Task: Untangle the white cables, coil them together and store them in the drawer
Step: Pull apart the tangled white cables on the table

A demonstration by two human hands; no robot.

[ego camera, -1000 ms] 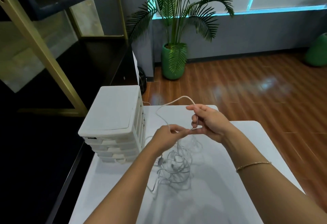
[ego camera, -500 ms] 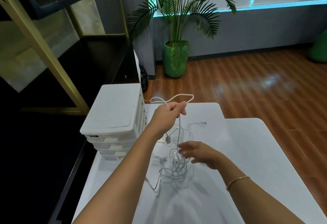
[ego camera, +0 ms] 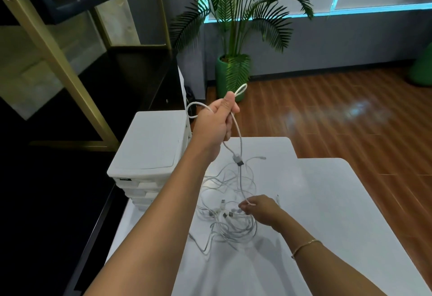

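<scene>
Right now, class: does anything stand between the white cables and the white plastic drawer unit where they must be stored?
Nothing stands between them on the white table, but the white plastic drawer unit shows its drawers shut, and the white cables are tangled.

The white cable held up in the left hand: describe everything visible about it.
The white cable is thin, round and flexible, likely plastic-sheathed. The left hand grips it raised above the table, small loops sticking out either side of the fist. One strand runs down to the right hand, which pinches it by the tangled pile; a plug dangles beside it.
</scene>
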